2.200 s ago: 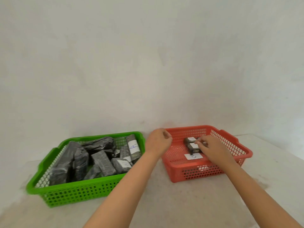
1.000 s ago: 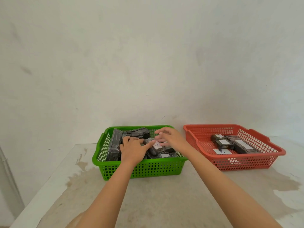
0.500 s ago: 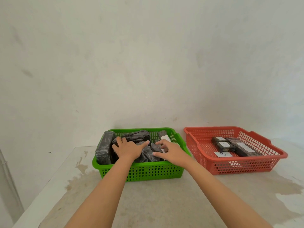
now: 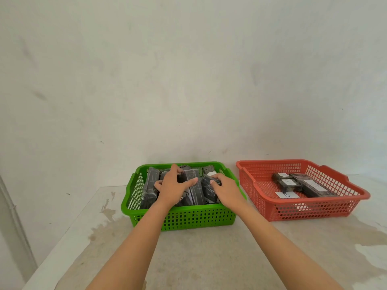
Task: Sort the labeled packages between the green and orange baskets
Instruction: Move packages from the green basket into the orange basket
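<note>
The green basket point(image 4: 182, 218) stands at the centre, filled with several black-wrapped packages, some with white labels. My left hand point(image 4: 172, 188) reaches into it, thumb and fingers curled round a tilted black package point(image 4: 195, 190). My right hand point(image 4: 227, 189) is beside it, its fingertips curled over the edge of another black package point(image 4: 209, 188). To the right stands the orange basket point(image 4: 310, 210), holding three labeled packages point(image 4: 290, 184) and a loose white label point(image 4: 287, 194).
Both baskets sit on a pale, stained tabletop point(image 4: 209, 258) against a plain wall. The table's left edge point(image 4: 69, 222) runs diagonally, with a pipe point(image 4: 14, 208) on the wall beyond it.
Both hands moved from the orange basket to the green one. They lay on the packages half a second ago; now the fingers curl round two packages, and one package has tilted up.
</note>
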`<state>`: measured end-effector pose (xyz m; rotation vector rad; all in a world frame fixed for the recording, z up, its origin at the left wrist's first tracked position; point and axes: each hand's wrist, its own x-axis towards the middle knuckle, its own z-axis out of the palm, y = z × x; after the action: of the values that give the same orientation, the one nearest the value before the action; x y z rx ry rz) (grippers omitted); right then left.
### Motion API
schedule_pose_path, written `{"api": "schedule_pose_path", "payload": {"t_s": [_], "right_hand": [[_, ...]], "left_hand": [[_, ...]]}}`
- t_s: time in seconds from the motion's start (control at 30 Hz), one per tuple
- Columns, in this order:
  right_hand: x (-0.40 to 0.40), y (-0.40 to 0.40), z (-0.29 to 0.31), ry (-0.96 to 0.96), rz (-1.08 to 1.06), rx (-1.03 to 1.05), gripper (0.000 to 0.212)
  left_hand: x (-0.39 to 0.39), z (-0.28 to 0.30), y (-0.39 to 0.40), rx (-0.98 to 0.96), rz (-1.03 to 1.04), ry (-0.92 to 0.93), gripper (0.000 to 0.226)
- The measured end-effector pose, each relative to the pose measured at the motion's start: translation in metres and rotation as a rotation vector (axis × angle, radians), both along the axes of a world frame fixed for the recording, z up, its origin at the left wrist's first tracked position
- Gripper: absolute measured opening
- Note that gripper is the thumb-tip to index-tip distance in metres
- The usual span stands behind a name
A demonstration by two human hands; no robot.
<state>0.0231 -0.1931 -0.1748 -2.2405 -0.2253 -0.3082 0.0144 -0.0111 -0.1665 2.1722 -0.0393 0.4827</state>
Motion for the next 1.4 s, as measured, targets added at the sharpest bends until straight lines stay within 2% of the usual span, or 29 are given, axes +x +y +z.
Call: {"api": "schedule_pose_path", "payload": {"t_s": [0.23,0.33,0.43,0.5,0.6,0.67,0.83,0.9,0.97,1.07,1.13,1.23,1.33,1.4], "right_hand": [[-0.004,-0.001,0.001,-0.095,-0.023,0.056,0.029],[-0.012,-0.002,0.004,-0.218,0.047,0.183,0.025],[-0.024,-0.004,0.007,-0.398,0.118,0.274,0.045],[-0.029,-0.003,0.006,-0.495,0.136,0.278,0.058],[-0.029,-0.001,0.003,-0.558,0.125,0.279,0.059],[-0.029,0.000,0.001,-0.573,0.123,0.268,0.056],[-0.029,0.001,-0.006,-0.639,0.175,0.258,0.046],[-0.031,0.000,-0.007,-0.664,0.177,0.263,0.051],[-0.031,-0.002,-0.006,-0.685,0.182,0.237,0.053],[-0.030,-0.010,-0.006,-0.720,0.204,0.143,0.044],[-0.031,-0.016,-0.005,-0.742,0.196,0.132,0.040],[-0.032,-0.023,0.001,-0.666,0.115,0.270,0.036],[-0.032,-0.032,0.009,-0.392,0.102,0.569,0.028],[-0.030,-0.046,0.010,-0.325,0.048,0.639,0.025]], "left_hand": [[-0.003,0.000,0.002,0.093,0.143,-0.127,0.050],[-0.002,-0.002,0.002,0.115,0.227,-0.104,0.052],[0.000,0.000,0.002,0.106,0.252,-0.037,0.049],[0.000,0.002,0.000,0.094,0.234,0.004,0.054],[-0.002,0.002,-0.002,0.118,0.193,0.065,0.060],[-0.005,0.001,-0.001,0.079,0.171,0.089,0.060],[-0.011,0.010,-0.016,-0.098,0.059,-0.017,0.054],[-0.014,0.014,-0.025,-0.221,-0.001,0.004,0.044],[-0.014,0.014,-0.029,-0.258,-0.036,0.040,0.034],[-0.014,0.013,-0.032,-0.349,-0.083,0.128,0.050],[-0.016,0.015,-0.036,-0.454,-0.142,0.125,0.049],[-0.020,0.020,-0.044,-0.612,-0.232,0.104,0.028],[-0.017,0.019,-0.057,-0.691,-0.349,0.148,0.023],[-0.014,0.018,-0.067,-0.729,-0.444,0.187,0.024]]}}
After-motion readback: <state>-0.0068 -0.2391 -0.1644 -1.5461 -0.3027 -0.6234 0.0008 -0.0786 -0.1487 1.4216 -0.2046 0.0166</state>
